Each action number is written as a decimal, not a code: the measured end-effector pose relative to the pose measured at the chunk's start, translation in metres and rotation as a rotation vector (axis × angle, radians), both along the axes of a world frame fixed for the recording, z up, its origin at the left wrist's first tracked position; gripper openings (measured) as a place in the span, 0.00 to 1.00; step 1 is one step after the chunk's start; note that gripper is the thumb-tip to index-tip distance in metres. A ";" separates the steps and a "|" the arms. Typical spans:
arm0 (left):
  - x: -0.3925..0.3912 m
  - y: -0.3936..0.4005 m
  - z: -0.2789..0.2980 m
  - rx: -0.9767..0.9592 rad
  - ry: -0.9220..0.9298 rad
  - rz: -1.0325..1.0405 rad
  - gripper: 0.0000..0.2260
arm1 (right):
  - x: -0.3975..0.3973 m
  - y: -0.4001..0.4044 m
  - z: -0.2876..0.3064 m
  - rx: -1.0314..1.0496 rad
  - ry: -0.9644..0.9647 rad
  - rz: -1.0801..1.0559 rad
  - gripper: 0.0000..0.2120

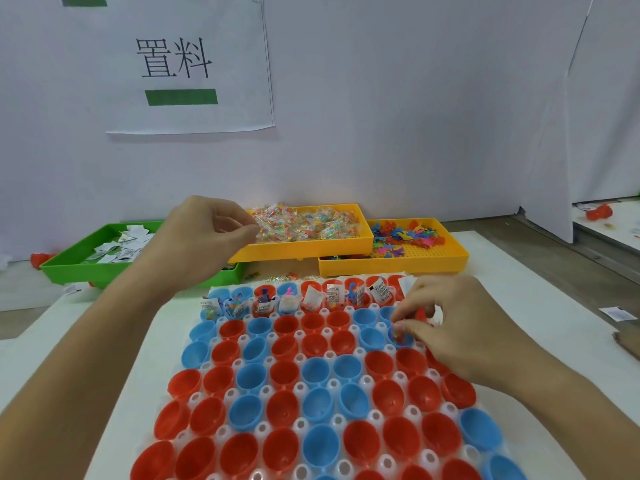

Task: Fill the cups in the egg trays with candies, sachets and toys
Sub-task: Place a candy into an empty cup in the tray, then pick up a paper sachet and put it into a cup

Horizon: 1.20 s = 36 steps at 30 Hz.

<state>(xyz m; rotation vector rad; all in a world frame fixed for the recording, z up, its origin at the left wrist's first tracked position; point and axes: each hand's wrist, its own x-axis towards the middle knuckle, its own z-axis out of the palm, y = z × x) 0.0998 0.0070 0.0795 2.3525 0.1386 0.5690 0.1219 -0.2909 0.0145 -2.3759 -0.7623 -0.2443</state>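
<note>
The egg tray (349, 332) lies on the white bench (519, 271), packed with red and blue cups (284, 374). Only the far row or two is done: those cups hold sachets (333, 293), candy packets and small toys. Every cup nearer the camera looks empty, so most of the work is left.

The right hand (450, 327) hovers over a blue cup (401, 336) at the right end of the third row, its fingers curled round a few small coloured bits, a red piece sticking up between them; just what they pinch is too blurred to say. That cup seems to be the one being filled.

The left hand (207, 230) hangs above the near edge of the candy bin (304, 245), thumb and fingers drawn together; I cannot tell whether it holds a packet.

Supplies sit behind the tray: sachets in the green bin (69, 268), candies (308, 221) in the middle yellow one, toys (401, 237) in the right yellow bin (450, 258), all still well stocked.
</note>
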 end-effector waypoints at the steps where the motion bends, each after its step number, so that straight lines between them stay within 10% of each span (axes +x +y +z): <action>1: 0.001 0.006 -0.001 0.002 -0.012 0.038 0.03 | 0.000 0.000 0.000 0.001 -0.007 0.001 0.06; 10: 0.035 0.077 -0.026 0.117 0.055 0.515 0.06 | 0.002 0.000 -0.002 0.006 -0.004 0.021 0.06; 21: 0.078 0.092 -0.026 0.290 0.431 0.379 0.10 | 0.001 -0.003 -0.002 0.020 0.025 0.039 0.06; 36: 0.085 0.093 -0.025 0.405 0.498 0.370 0.09 | 0.007 -0.004 -0.004 -0.008 -0.022 0.035 0.05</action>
